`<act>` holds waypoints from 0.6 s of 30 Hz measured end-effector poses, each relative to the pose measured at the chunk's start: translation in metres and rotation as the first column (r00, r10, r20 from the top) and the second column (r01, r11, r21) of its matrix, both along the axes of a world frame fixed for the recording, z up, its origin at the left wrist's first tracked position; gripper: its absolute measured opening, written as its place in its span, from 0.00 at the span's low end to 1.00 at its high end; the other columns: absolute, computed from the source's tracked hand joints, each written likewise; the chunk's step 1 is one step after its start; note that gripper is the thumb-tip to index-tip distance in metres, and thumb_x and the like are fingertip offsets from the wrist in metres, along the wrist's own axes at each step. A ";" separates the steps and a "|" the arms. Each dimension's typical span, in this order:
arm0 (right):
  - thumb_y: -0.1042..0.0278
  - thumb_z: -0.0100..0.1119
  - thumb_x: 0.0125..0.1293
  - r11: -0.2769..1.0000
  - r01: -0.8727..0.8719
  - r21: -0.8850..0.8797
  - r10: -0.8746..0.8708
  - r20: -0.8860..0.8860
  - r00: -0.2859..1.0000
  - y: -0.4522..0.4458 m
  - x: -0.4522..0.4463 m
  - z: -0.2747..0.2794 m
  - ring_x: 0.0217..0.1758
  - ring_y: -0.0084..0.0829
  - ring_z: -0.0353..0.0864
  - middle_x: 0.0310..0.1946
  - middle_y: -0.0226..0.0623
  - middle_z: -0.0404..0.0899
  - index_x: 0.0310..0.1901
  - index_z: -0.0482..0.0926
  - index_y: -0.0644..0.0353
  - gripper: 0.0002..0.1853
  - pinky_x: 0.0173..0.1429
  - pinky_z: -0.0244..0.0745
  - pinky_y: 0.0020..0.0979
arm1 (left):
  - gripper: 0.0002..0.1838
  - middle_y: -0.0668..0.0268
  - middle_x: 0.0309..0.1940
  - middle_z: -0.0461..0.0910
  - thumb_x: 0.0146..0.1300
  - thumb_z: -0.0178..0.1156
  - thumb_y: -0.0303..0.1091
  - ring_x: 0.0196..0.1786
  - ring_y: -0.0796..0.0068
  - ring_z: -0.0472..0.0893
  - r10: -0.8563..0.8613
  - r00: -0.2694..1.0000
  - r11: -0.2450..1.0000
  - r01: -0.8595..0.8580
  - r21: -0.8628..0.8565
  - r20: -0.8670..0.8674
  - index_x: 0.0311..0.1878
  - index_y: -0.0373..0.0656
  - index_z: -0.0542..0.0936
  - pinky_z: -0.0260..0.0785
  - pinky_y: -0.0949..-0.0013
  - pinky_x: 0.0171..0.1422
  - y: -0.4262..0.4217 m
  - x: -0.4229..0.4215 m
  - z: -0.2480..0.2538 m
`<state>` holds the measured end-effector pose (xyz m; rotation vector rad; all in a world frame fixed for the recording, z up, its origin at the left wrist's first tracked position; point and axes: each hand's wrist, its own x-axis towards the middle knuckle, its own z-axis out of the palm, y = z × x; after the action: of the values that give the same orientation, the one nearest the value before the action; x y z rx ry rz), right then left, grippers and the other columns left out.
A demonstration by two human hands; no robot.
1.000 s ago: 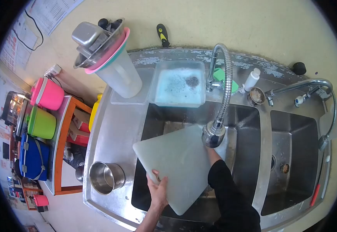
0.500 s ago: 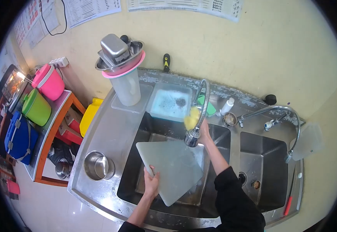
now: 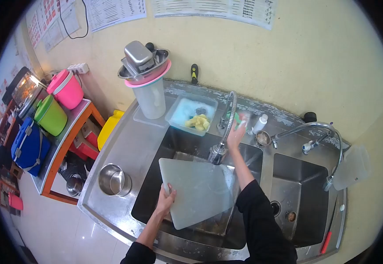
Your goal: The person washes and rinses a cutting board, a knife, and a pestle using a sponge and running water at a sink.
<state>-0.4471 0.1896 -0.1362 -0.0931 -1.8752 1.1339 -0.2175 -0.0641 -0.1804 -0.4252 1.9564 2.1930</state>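
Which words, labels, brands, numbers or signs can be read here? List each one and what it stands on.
None can be read with certainty.
Wide wall sheet, top: rows of print, too small and blurred.
Sheet to its left: printed lines, too small.
Sheets at far left: reddish print, blurred.
Pale board in the left hand: no text visible.
White bottle: no text can be made out.
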 end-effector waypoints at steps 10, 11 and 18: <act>0.75 0.46 0.54 0.834 -0.323 0.447 0.163 0.359 0.919 0.035 0.035 -0.057 0.40 0.53 0.74 0.37 0.55 0.75 0.38 0.73 0.70 0.11 0.46 0.68 0.41 | 0.15 0.73 0.32 0.64 0.58 0.54 0.26 0.31 0.83 0.65 -0.130 0.991 0.991 0.130 -0.032 0.010 0.46 0.46 0.62 0.59 0.76 0.29 -0.017 0.003 0.001; 0.76 0.46 0.54 0.838 -0.301 0.455 0.157 0.328 0.932 0.032 0.042 -0.056 0.41 0.52 0.74 0.38 0.56 0.74 0.39 0.73 0.70 0.12 0.46 0.68 0.40 | 0.15 0.73 0.32 0.64 0.58 0.54 0.26 0.30 0.83 0.65 -0.155 0.988 0.987 0.156 -0.028 0.013 0.45 0.46 0.62 0.58 0.76 0.29 -0.018 0.001 0.002; 0.71 0.49 0.60 -0.018 0.088 -0.996 0.662 0.054 0.747 -0.060 0.144 -0.079 0.38 0.30 0.73 0.38 0.37 0.75 0.43 0.72 0.65 0.11 0.48 0.71 0.31 | 0.14 0.71 0.35 0.66 0.58 0.54 0.29 0.35 0.79 0.67 -0.235 0.972 0.968 0.236 -0.083 0.014 0.46 0.46 0.63 0.63 0.72 0.37 -0.007 -0.033 -0.006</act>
<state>-0.3028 0.1301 -0.2156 -0.9420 -1.0117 2.9207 -0.2503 -0.0711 -0.1862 -0.1956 1.9877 1.9681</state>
